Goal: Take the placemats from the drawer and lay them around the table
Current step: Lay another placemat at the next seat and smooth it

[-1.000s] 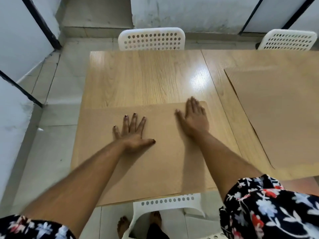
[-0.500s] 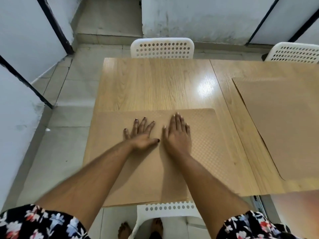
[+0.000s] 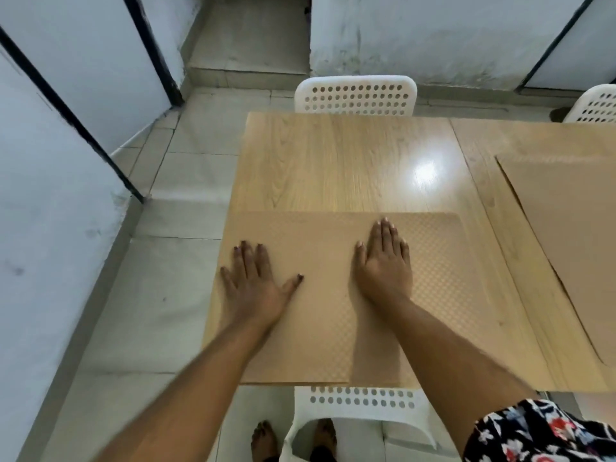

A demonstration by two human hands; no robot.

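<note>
Near placemat: a tan, rectangular, dimple-textured placemat lies flat on the pale wood-grain bench, at its near left corner, with its near edge along the bench's near edge.
Left hand: the left hand lies palm down on the placemat's left part, fingers straight and spread, thumb out to the right.
Right hand: the right hand lies palm down near the placemat's middle, fingers straight and close together.
Second placemat: another tan rectangular placemat lies flat further right on the bench, apart from the first.
Chairs: a white perforated plastic chair stands at the far side; a second white perforated plastic chair stands at the near edge.
Floor: pale tiles.
</note>
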